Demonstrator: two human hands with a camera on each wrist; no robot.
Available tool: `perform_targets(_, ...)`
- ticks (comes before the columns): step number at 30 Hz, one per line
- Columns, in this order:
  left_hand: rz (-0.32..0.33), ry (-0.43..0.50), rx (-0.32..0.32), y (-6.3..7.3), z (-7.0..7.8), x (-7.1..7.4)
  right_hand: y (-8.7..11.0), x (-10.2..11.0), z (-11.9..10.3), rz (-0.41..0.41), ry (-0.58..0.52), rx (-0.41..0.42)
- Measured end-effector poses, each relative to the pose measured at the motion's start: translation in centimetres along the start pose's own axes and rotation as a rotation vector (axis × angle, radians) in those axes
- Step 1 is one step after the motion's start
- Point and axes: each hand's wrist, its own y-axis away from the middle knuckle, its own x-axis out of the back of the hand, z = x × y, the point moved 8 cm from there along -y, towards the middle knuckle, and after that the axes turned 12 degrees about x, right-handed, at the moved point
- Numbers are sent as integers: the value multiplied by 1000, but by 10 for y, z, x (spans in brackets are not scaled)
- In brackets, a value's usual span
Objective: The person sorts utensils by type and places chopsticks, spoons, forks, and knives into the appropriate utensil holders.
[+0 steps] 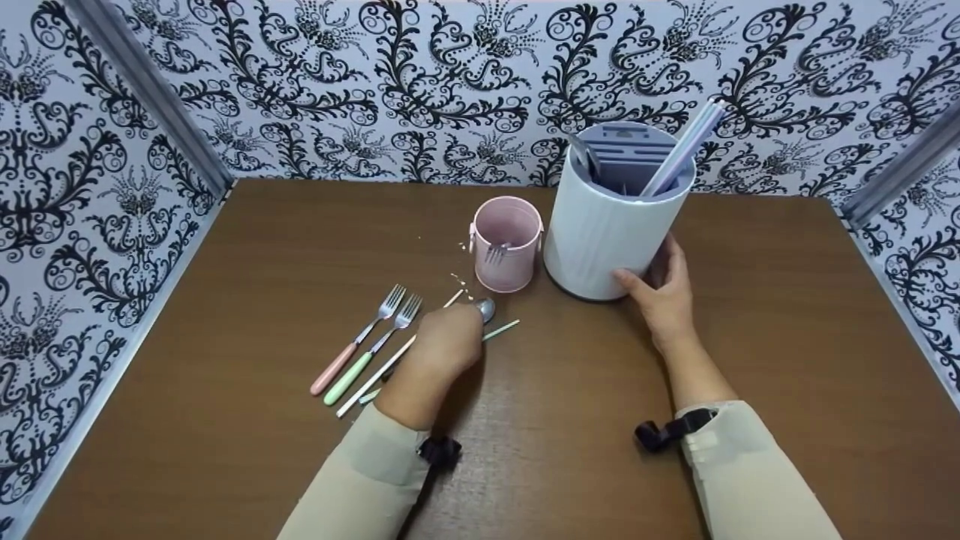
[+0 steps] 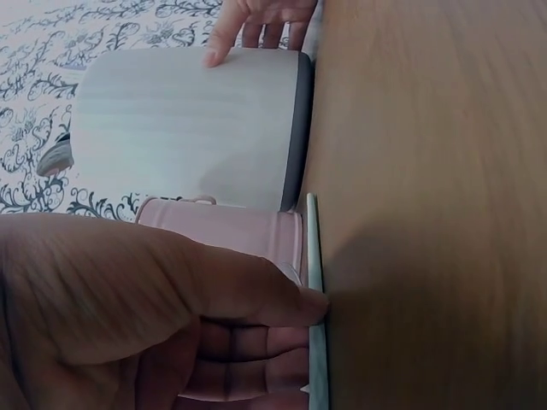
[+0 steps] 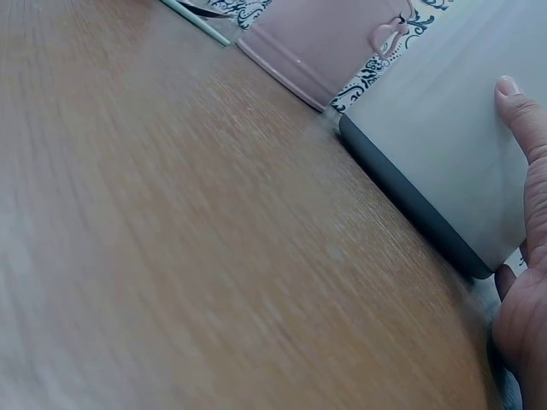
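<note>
The left hand (image 1: 448, 337) is held low, on the person's side of the pink cup (image 1: 506, 271) and a little to its left, with the fingers curled under. In the left wrist view the thumb tip is laid across the pale green stick (image 1: 502, 330); whether that stick, or the spoon (image 1: 486, 310) beside it, is clamped between thumb and fingers cannot be told, since the undersides of the fingers are hidden.

The spoon's bowl is seen just beyond the knuckles, near the foot of the pink cup, while its handle is covered by the hand. The pale green stick is set slantwise, its far end to the near right of the pink cup and its other end away to the near left. The white stick (image 1: 375, 379) is slanted more steeply, with its tip pointed toward the cup's left side. Farther left of the cup, the pink-handled fork (image 1: 334, 368) and the green-handled fork (image 1: 349, 379) are laid side by side, tines outermost from the person.

By the left hand, the nearer one, these sticks and the spoon are reached; by the right hand (image 1: 664, 296), the white holder (image 1: 600, 240) is gripped, right of the pink cup.
</note>
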Motion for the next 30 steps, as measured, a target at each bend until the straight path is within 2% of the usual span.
perform_targets(6, 10, 31, -34, 1, 2, 0, 0, 0, -1, -2, 6, -12)
perform_targets(13, 21, 44, -79, 3, 4, 4, 0, -1, 1, -3, -15, 13)
perform_targets(22, 33, 36, -104, 4, 6, 5, 0, -1, 1, -7, -7, 3)
perform_targets(30, -2, 46, -110, 4, 9, 5, 0, -2, 0, -4, -26, 8)
